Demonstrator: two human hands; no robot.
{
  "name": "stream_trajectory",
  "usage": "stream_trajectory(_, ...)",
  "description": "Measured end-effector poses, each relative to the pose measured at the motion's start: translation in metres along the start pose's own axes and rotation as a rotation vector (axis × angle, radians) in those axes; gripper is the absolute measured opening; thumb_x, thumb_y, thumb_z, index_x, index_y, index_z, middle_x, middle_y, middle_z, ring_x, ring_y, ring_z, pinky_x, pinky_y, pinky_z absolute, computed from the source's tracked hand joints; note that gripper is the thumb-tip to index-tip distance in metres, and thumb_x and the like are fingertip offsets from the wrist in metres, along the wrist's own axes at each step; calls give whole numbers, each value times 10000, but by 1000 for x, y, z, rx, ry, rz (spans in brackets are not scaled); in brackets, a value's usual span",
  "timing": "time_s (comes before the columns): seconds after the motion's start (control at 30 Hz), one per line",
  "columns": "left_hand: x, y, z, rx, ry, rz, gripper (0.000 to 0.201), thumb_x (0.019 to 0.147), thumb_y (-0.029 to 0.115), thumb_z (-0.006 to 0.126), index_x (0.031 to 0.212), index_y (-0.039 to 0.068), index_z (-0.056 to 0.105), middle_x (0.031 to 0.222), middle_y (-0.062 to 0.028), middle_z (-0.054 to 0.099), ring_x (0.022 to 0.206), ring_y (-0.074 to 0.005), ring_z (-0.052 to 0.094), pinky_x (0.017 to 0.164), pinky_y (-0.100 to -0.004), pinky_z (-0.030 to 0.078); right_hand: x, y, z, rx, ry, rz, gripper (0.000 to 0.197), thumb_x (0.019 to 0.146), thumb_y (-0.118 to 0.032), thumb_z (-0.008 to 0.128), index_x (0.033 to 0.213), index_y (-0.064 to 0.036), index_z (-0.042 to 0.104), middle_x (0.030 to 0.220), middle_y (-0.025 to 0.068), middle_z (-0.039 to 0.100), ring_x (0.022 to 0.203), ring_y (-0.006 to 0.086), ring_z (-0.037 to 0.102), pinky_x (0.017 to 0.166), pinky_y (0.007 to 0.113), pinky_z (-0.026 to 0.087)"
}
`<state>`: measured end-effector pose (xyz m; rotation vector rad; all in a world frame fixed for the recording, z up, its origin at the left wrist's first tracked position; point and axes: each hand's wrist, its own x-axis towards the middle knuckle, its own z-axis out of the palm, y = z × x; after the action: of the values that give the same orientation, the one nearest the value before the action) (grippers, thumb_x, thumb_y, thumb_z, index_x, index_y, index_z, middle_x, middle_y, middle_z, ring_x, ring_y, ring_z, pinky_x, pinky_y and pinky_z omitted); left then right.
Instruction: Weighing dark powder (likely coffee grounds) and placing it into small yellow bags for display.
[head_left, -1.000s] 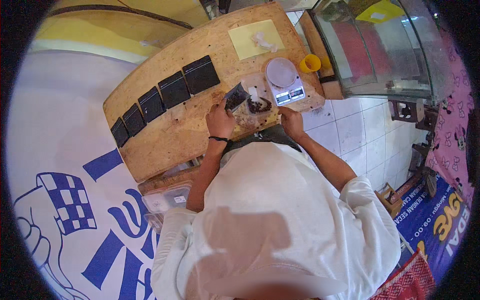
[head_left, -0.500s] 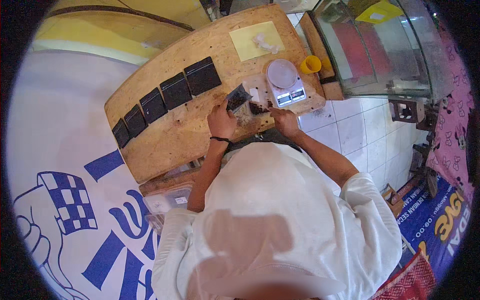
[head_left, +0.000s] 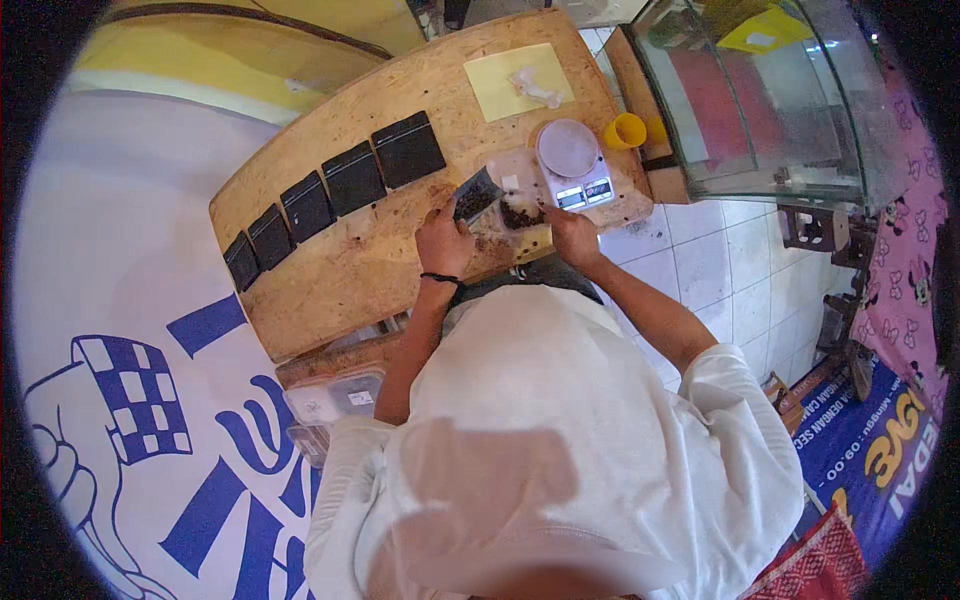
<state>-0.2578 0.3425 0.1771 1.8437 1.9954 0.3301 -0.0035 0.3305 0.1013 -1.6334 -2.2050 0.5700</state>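
Observation:
My left hand [head_left: 442, 246] is closed on a small black pouch [head_left: 475, 196], tilted near the front edge of the wooden table. Just right of it lies a clear plastic tray or bag [head_left: 513, 168] with dark loose crumbs [head_left: 521, 214] at its near end. Beside those crumbs my right hand [head_left: 573, 240] is closed, fingertips pinched; whatever it grips is too small to name. Behind that hand stands a white kitchen scale [head_left: 598, 187] with a round pan [head_left: 568, 148].
Several black pouches [head_left: 352, 178] lie in a row along the table [head_left: 330, 285]. A yellow sheet [head_left: 490, 95] bears a crumpled whitish piece [head_left: 540, 92]. A yellow cup [head_left: 625, 130] stands beside the scale, near a glass case [head_left: 760, 120]. Dark crumbs are scattered about the tabletop.
The right hand has shifted slightly, staying by the dark crumbs. The pouch in the left hand is tilted a little differently, with more dark content showing. The whole view has moved slightly.

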Motion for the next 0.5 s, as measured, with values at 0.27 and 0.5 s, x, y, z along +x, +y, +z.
stream_trajectory(0.27,-2,7,-2,39,2,18,457,781,144,616,1232,77,580,896,-217,601,797,-356,610,702,-465,484,23,3,6,-8,59,-73,160,749,-18,518,876,-43,613,914,136,679,690,316,649,593,431,518)
stream_trajectory(0.5,1,0,4,6,-23,8,479,789,147,608,1259,68,555,907,-200,598,843,-355,601,728,-464,463,-12,5,2,-85,-139,-208,265,714,-64,575,974,-53,627,1107,129,646,759,297,643,672,444,496)
